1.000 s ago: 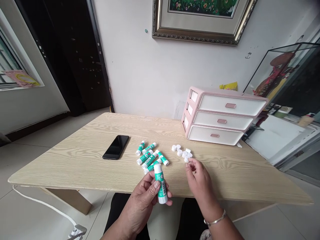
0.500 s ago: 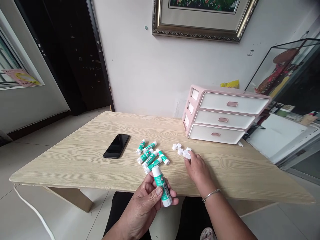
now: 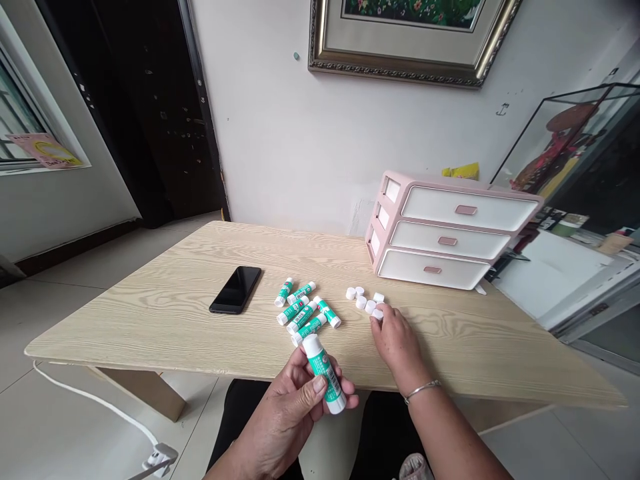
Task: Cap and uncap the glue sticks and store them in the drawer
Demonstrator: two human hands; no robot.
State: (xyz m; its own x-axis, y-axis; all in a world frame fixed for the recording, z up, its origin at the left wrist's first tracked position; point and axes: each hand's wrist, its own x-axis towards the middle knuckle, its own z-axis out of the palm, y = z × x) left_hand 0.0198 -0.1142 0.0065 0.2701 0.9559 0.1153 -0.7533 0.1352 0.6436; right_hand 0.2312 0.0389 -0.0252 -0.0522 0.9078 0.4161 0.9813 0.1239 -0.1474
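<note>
In my left hand is a green-and-white glue stick, held tilted above the table's front edge between thumb and fingers. My right hand reaches to a group of small white caps. Its thumb and forefinger close around the nearest cap, which still rests on the tabletop. Several more glue sticks lie in a loose cluster beyond my left hand, some touching each other. The lower part of one is hidden behind the held stick and my fingers.
A black phone lies on the wooden table, left of the glue sticks. A pink-and-white drawer unit stands at the back right. Below the table's left side, a white cable hangs to a plug.
The view has shifted slightly, bringing the cable's plug into sight. My left hand keeps the glue stick in nearly the same place. My right thumb and forefinger remain at the nearest cap.
</note>
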